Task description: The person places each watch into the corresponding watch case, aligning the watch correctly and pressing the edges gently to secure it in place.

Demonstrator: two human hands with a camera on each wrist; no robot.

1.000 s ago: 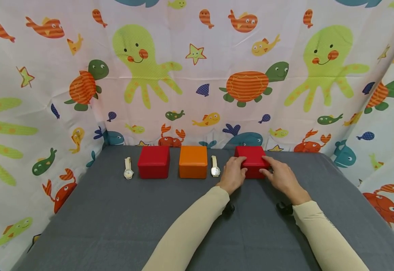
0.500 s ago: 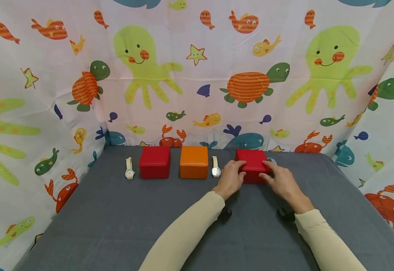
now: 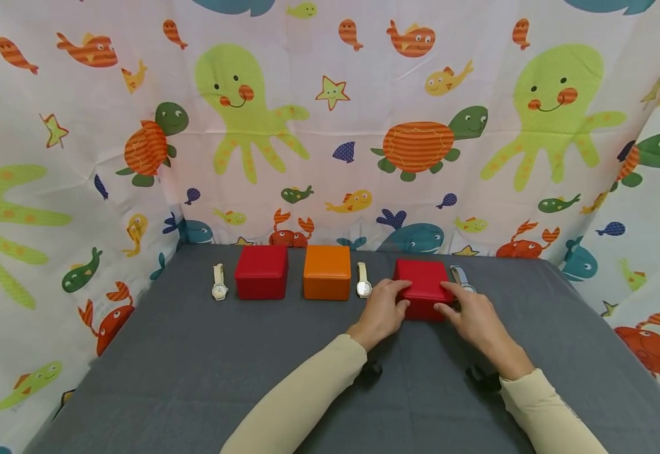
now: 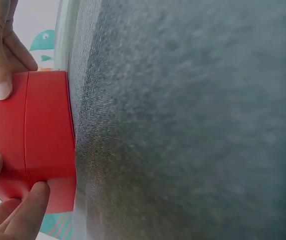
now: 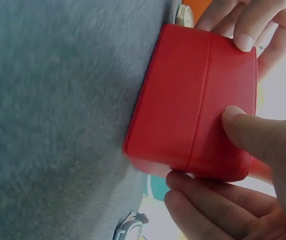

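Observation:
Both hands grip the right-hand red box (image 3: 422, 280), which sits on the grey cloth with its lid closed. My left hand (image 3: 382, 311) holds its left side and my right hand (image 3: 474, 318) its right side. In the left wrist view, thumbs press the front of the red box (image 4: 45, 130), while fingers reach round its sides. A seam runs across the red box (image 5: 198, 105) in the right wrist view. A watch with a pale blue-grey strap (image 3: 461, 277) lies just right of the box, partly hidden by my right hand.
Left of my hands lie a cream-strapped watch (image 3: 363, 280), an orange box (image 3: 326, 273), another red box (image 3: 261, 273) and a second cream-strapped watch (image 3: 219, 282). A curtain (image 3: 330, 113) printed with sea animals hangs behind and beside the grey table (image 3: 193, 378).
Both hands have drawn the right-hand red box across the cloth towards me. The watch with the pale blue-grey strap has come into sight beside it.

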